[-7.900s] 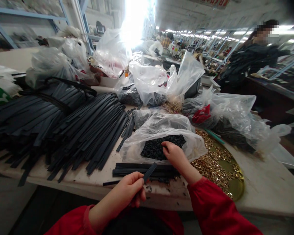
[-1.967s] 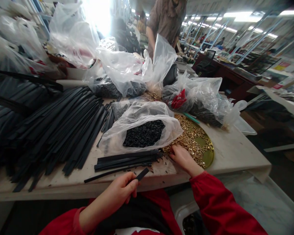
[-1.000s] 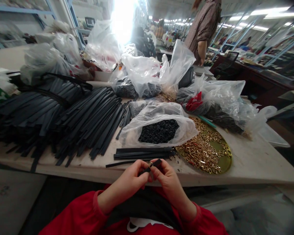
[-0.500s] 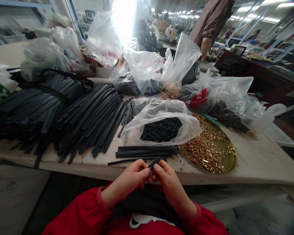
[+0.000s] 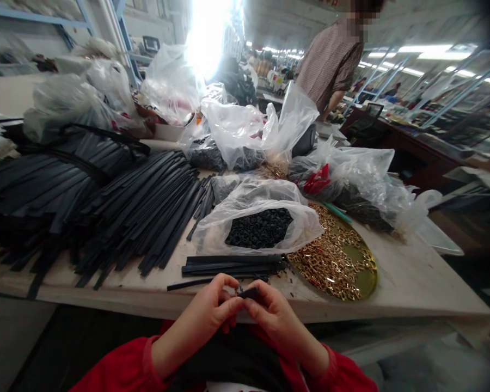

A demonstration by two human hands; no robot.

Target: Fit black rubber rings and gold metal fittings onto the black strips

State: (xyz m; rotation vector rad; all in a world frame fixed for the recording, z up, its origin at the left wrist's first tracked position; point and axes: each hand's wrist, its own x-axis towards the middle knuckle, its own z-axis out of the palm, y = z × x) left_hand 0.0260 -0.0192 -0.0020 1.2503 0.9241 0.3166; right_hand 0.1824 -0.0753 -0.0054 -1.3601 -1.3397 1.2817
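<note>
At near edge of pale worktable (image 5: 412, 283), close to wearer's body: left hand (image 5: 210, 310) & right hand (image 5: 273, 316), both in red sleeves, meeting fingertip to fingertip. Both curled nearly closed, each pinching w/ thumb & forefinger the same short flat black strap piece (image 5: 249, 293). Held dead centre between the hands, equally near to both. Only a small dark end showing, rest hidden under fingers. Long axis approx left-to-right, slightly tilted; full length impossible to tell.

Just beyond hands, on tabletop: small neat stack of thin black strips (image 5: 232, 265), lying crosswise. Behind that, open clear plastic bag of small black loops (image 5: 259, 228). To right, at bag's edge, round gold-coloured tray (image 5: 367, 277) heaped w/ small gold metal buckles (image 5: 326, 261). To left, big fanned pile of long black strips (image 5: 139, 201). Farther back, more clear bags, contents mostly dark. At rear right, apart from table, another person standing in brown checked short-sleeved shirt (image 5: 330, 62).
</note>
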